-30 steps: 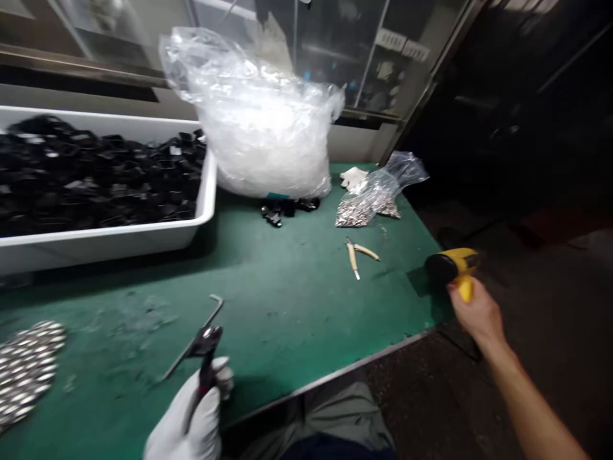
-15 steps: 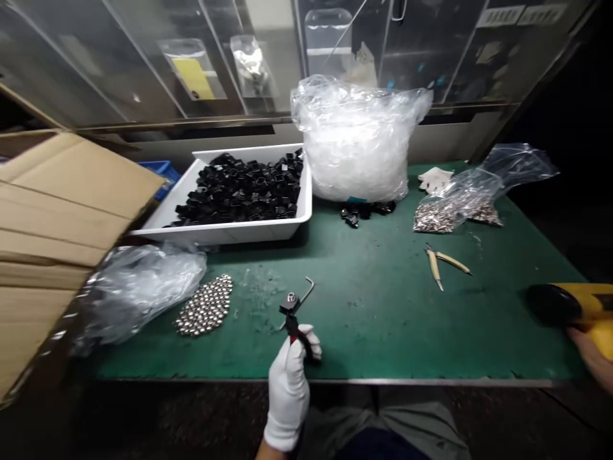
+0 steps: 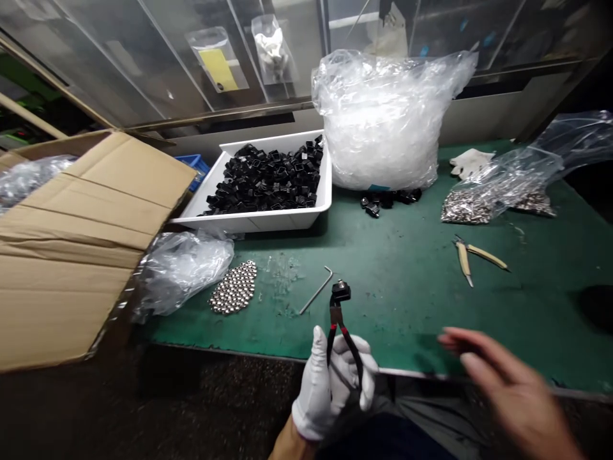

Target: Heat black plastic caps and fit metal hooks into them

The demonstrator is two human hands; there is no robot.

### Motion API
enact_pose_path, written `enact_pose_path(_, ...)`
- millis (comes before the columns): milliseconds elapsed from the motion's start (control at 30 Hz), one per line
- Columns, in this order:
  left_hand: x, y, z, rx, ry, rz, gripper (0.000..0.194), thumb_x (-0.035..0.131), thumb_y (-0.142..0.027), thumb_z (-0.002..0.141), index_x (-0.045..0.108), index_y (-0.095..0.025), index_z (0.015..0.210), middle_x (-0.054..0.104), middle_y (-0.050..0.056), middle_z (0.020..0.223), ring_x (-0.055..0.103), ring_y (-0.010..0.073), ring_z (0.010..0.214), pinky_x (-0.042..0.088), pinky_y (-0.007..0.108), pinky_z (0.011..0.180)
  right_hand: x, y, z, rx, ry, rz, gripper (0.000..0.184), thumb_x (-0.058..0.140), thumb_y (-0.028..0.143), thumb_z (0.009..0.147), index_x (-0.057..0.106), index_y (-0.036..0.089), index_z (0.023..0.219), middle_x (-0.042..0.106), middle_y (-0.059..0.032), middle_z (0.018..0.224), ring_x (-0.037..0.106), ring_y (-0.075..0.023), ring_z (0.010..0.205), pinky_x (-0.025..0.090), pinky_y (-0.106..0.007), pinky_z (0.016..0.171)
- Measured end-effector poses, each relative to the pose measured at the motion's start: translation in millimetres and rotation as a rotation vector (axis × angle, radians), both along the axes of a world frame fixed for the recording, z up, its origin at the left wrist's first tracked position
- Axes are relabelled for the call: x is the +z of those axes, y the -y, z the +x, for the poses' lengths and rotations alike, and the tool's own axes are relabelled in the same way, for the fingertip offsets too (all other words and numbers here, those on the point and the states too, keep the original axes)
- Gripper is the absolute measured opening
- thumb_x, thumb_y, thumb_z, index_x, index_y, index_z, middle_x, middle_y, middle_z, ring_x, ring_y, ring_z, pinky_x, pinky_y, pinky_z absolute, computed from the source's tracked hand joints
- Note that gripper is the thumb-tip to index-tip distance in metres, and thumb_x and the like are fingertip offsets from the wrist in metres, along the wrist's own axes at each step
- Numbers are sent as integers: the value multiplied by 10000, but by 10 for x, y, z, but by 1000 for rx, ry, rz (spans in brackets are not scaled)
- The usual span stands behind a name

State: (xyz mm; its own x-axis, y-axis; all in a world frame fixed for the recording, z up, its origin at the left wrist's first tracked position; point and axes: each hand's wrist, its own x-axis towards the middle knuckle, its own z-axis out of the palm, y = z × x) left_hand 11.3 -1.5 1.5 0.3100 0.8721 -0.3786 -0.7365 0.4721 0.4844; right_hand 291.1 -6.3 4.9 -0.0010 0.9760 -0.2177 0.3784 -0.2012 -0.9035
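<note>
White-gloved left hand (image 3: 338, 383), palm up, fingers curled round black pliers (image 3: 336, 317); bare right hand (image 3: 502, 377) empty, half open.

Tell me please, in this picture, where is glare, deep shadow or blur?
Head view: strong glare whitens the big plastic bag; head view: the bare right hand is blurred, probably by motion, while the gloved left hand and pliers look clearer; head view: the floor sinks into deep shadow.
</note>
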Motion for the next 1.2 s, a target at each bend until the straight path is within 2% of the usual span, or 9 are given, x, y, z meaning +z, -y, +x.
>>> enact_pose_path(100,-36,88,141,-152,191,-26,862,217,-781,918,701,-68,946,720,135,679,614,174,397,436,236,349,132,-128,-627,421,-432,-208,571,497,502,1024,390,303,1549,429,-60,1557,385,-262,1432,299,-445,1207)
enact_pose_path(233,-135,173,220,-335,279,-69,1023,168,-913,795,695,-38,741,645,144,514,541,179,315,419,264,315,247,-249,-933,624,-793,-377,500,451,447,1061,437,277,1531,425,-53,1562,336,-243,1464,199,-420,1236)
enact_pose_path(400,-237,161,250,-474,270,-161,1103,131,-972,715,680,-16,714,639,165,533,559,201,328,383,264,301,119,-212,-805,582,-921,-442,475,546,378,1034,478,319,1500,497,-44,1505,405,-242,1420,247,-408,1212)
enact_pose_path(700,-93,2,456,-395,151,-357,993,240,-936,760,676,-72,985,695,128,611,628,203,451,466,265,461,-8,-146,-716,427,-1036,-459,462,632,381,978,579,296,1429,562,-84,1427,497,-287,1340,302,-481,1186)
enact_pose_path(833,41,-34,480,-329,-326,-177,899,286,-909,783,683,-141,1031,670,60,609,606,187,511,500,308,596,-42,-135,-708,355,-992,-378,438,590,429,993,599,273,1401,572,-104,1401,462,-297,1364,280,-500,1194)
enact_pose_path(933,231,-137,256,-413,-901,-20,716,337,-804,876,686,-182,817,614,31,563,579,177,538,485,310,637,-64,-153,-675,305,-932,-294,408,553,417,1015,582,272,1396,602,-101,1342,489,-279,1328,279,-486,1190)
enact_pose_path(1000,349,-302,16,-465,-1417,70,610,413,-702,920,644,-188,688,613,42,578,581,189,567,464,308,622,-73,-181,-634,259,-924,-241,392,526,401,1030,558,284,1402,606,-87,1313,527,-263,1274,310,-462,1166)
enact_pose_path(1100,400,-645,-308,-246,-2165,386,334,542,-440,940,663,-190,1125,697,120,1124,635,272,1006,474,374,903,-95,-207,-557,200,-906,-194,381,491,391,1045,539,300,1411,589,-66,1281,560,-232,1179,380,-410,1098)
enact_pose_path(1200,320,-941,-458,-459,-2417,515,347,521,-246,919,607,-134,1236,637,177,1228,604,305,1106,478,393,935,-118,-187,-483,193,-817,-148,383,475,378,1051,530,307,1423,582,-53,1227,551,-211,1120,407,-369,1035)
